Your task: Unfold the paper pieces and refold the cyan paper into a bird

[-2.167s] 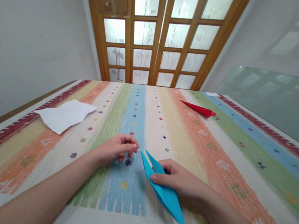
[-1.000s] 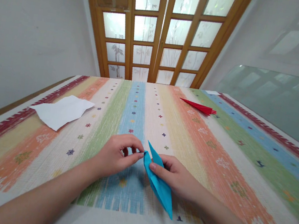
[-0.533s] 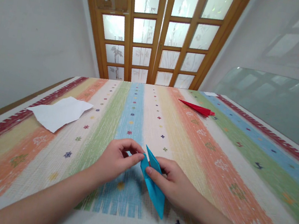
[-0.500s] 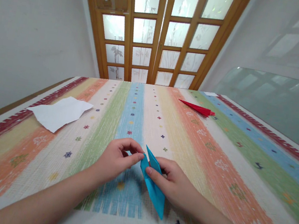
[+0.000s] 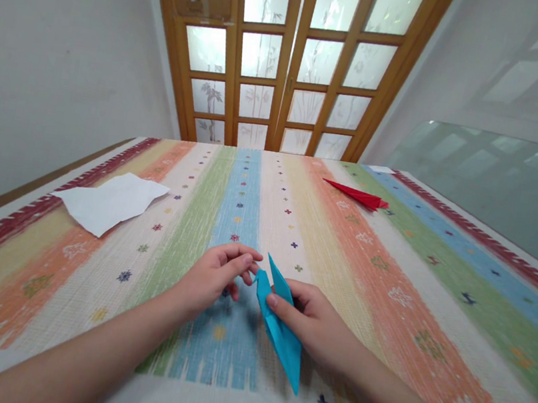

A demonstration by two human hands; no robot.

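Observation:
Folded blue paper [image 5: 281, 338], long and pointed at its ends, is pinched in my right hand [image 5: 314, 319] just above the near part of the table. Its upper end splits into two points, and the left one has a small bent tip. My left hand [image 5: 223, 275] is right beside that bent tip with its fingers apart. Whether a fingertip touches the paper I cannot tell. The fingers of my right hand behind the paper are partly hidden.
A striped tablecloth [image 5: 193, 237] covers the table. On the left lies a white sheet of paper [image 5: 112, 201] with uneven edges. A folded red paper piece [image 5: 355, 194] rests at the far right. Wooden glass-paned doors [image 5: 287, 63] stand beyond the table.
My left hand has let go of the bent tip, and its fingers have spread and drawn slightly away. The blue paper has shifted a little to the right in my right hand.

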